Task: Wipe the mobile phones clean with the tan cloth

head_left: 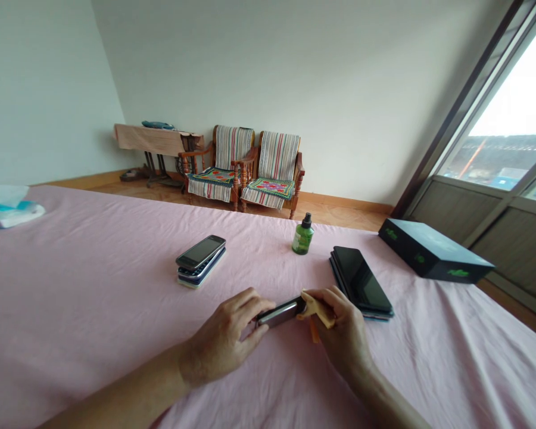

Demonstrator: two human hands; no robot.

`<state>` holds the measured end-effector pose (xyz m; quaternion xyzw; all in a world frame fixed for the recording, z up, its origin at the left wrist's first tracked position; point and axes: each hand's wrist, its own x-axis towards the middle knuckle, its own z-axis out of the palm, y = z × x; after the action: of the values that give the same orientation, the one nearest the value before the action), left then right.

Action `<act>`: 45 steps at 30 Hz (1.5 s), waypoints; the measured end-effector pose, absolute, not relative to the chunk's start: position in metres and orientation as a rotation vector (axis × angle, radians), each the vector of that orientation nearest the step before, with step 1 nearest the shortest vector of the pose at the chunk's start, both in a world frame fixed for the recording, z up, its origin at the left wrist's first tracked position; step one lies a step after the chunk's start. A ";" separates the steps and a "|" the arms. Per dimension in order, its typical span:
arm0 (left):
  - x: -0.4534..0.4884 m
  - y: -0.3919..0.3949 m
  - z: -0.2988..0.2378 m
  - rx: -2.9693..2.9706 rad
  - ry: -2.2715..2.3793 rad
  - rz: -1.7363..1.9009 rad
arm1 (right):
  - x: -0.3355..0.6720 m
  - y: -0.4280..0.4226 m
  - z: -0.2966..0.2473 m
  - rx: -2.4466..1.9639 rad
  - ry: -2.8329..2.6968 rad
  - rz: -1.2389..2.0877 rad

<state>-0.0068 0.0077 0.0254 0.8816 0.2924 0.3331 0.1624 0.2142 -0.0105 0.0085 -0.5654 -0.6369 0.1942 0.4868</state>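
My left hand (pixel 232 328) grips one end of a dark mobile phone (pixel 280 314), thumb below and fingers above. The phone is held on its side, a little over the pink cloth. At its other end, my right hand (pixel 343 325) is closed on a yellowish cleaning cloth (pixel 318 311), which touches the phone's end. An orange bit of cloth hangs under that hand. Left of centre lies a small stack of phones (pixel 201 261). Just beyond my right hand is a pile of larger dark phones or tablets (pixel 361 280). A green spray bottle (pixel 302 235) stands upright between the stacks.
A pink sheet (pixel 116 298) covers the surface. A black box (pixel 433 250) with green marks sits at the right, and a white and blue packet (pixel 9 205) at the far left. Beyond the edge are two wooden chairs (pixel 245 170) and a cloth-covered sewing-machine table (pixel 156 140).
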 end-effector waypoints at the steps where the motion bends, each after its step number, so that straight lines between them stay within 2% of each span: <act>1: -0.007 0.008 0.025 2.511 0.826 0.946 | 0.216 -0.009 0.007 -1.387 -1.540 0.478; 14: -0.009 0.015 0.024 2.457 0.823 0.991 | 0.219 -0.006 0.012 -1.279 -1.568 0.517; 23: -0.009 0.015 0.018 2.461 0.812 0.998 | 0.222 -0.002 0.003 -1.458 -1.634 0.407; 29: -0.008 0.014 0.020 2.485 0.805 1.018 | 0.219 -0.007 0.014 -1.303 -1.629 0.251; 38: -0.007 0.014 0.019 2.468 0.783 1.050 | 0.221 -0.001 0.004 -1.433 -1.715 0.384; 45: -0.007 0.014 0.017 2.455 0.831 1.032 | 0.221 -0.002 0.005 -1.451 -1.765 0.355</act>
<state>-0.0074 0.0136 0.0167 0.8664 0.2933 0.3643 0.1751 0.2208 -0.0018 0.0050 -0.5744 -0.6987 0.1404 0.4026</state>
